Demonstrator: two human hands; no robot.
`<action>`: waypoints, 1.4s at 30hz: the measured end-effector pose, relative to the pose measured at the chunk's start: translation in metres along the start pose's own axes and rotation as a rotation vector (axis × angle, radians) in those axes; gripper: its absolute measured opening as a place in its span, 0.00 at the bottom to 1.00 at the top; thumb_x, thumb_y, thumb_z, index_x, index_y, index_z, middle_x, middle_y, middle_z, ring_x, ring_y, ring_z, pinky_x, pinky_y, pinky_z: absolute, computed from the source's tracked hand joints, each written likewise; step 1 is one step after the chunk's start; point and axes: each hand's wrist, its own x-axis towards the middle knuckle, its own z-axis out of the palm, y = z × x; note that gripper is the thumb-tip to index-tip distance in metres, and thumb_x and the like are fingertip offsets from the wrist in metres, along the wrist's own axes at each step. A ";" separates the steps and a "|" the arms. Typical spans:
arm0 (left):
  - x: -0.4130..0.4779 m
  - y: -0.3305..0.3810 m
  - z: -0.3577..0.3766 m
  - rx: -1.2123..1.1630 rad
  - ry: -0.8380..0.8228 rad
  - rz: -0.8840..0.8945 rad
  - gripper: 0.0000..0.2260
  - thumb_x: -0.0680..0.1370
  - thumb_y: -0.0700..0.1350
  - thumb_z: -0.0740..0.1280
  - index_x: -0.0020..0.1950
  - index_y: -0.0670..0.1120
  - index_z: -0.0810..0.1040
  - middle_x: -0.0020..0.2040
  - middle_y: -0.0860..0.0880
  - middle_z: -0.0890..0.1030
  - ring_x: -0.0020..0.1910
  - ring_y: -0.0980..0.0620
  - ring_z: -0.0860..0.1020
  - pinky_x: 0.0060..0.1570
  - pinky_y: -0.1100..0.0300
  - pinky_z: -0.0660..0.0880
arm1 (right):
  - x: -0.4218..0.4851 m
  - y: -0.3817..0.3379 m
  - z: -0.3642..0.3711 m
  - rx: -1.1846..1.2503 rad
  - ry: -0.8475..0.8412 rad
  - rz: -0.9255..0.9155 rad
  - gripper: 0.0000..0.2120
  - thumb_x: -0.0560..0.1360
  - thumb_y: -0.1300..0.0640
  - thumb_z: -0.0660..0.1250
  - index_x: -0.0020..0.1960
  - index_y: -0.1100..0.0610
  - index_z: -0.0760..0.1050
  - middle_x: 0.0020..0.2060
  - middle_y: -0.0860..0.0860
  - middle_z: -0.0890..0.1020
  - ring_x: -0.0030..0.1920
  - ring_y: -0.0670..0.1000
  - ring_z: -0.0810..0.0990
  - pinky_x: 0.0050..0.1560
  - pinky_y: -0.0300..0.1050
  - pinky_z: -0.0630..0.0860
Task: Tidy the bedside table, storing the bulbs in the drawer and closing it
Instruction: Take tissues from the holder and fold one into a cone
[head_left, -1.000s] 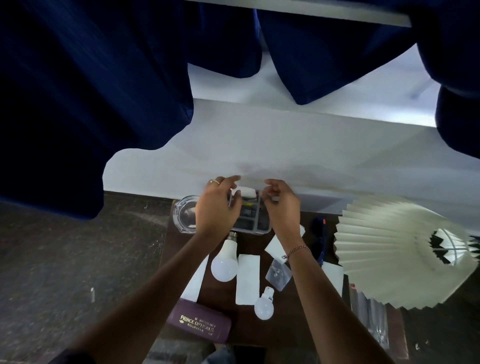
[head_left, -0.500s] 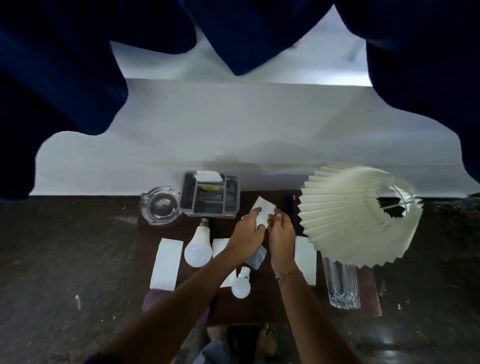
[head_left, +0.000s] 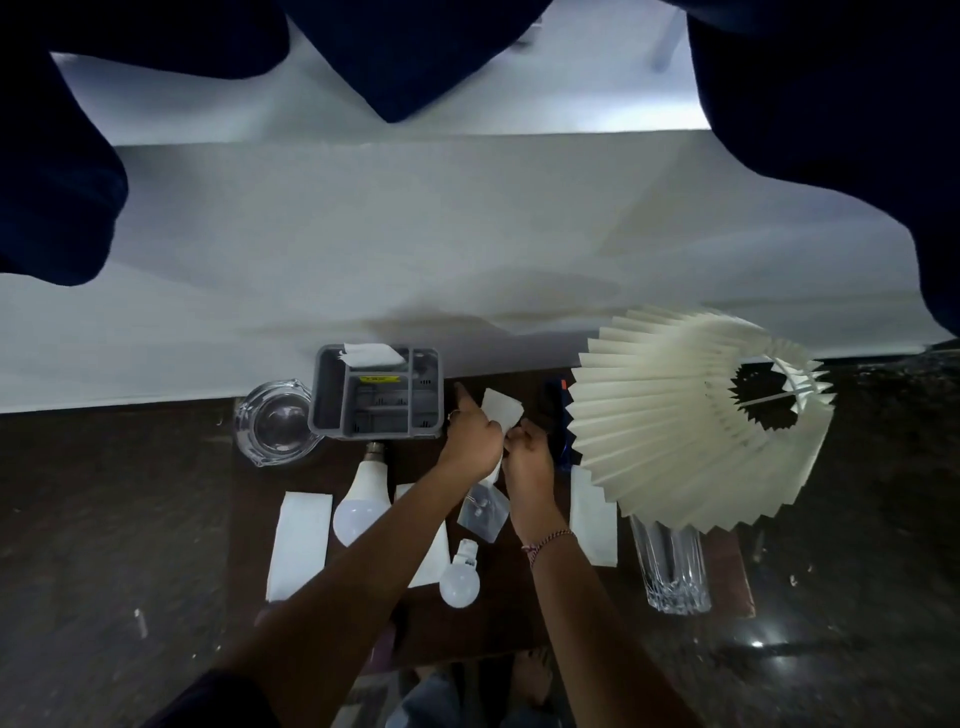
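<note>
White paper slip (head_left: 501, 408) half hidden behind both hands.

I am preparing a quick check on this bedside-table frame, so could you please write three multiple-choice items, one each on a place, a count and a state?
1. Where does the glass ashtray sit?
A. left of the grey organiser tray
B. under the lampshade
C. beside the tall glass

2. How many bulbs lie on the table?
A. one
B. two
C. four

3. What are the hands doing?
A. resting flat on the table
B. lifting the lampshade
C. holding a white paper between them

Answers:
1 A, the ashtray touches the tray's left side.
2 B, a large bulb and a small bulb lie on the wood.
3 C, the left hand and right hand both pinch the white paper.
</note>
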 end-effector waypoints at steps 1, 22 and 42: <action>0.001 0.000 0.000 0.018 0.012 0.005 0.33 0.78 0.36 0.57 0.76 0.42 0.38 0.71 0.35 0.65 0.69 0.39 0.67 0.68 0.48 0.66 | 0.002 0.000 0.002 0.005 -0.017 0.015 0.15 0.79 0.60 0.57 0.65 0.61 0.68 0.59 0.62 0.77 0.59 0.61 0.76 0.63 0.58 0.72; -0.038 0.015 -0.023 0.071 0.264 0.241 0.10 0.75 0.43 0.68 0.55 0.42 0.80 0.51 0.46 0.83 0.49 0.52 0.80 0.44 0.65 0.70 | -0.030 -0.028 0.004 0.064 0.072 -0.161 0.15 0.77 0.61 0.62 0.63 0.59 0.72 0.54 0.56 0.81 0.54 0.52 0.80 0.58 0.56 0.77; -0.061 0.016 -0.101 -0.283 0.278 0.238 0.11 0.72 0.37 0.64 0.36 0.53 0.78 0.37 0.51 0.82 0.37 0.51 0.78 0.47 0.53 0.77 | -0.059 -0.096 0.037 0.189 -0.249 -0.053 0.19 0.81 0.49 0.53 0.66 0.59 0.65 0.59 0.56 0.72 0.60 0.55 0.74 0.54 0.47 0.77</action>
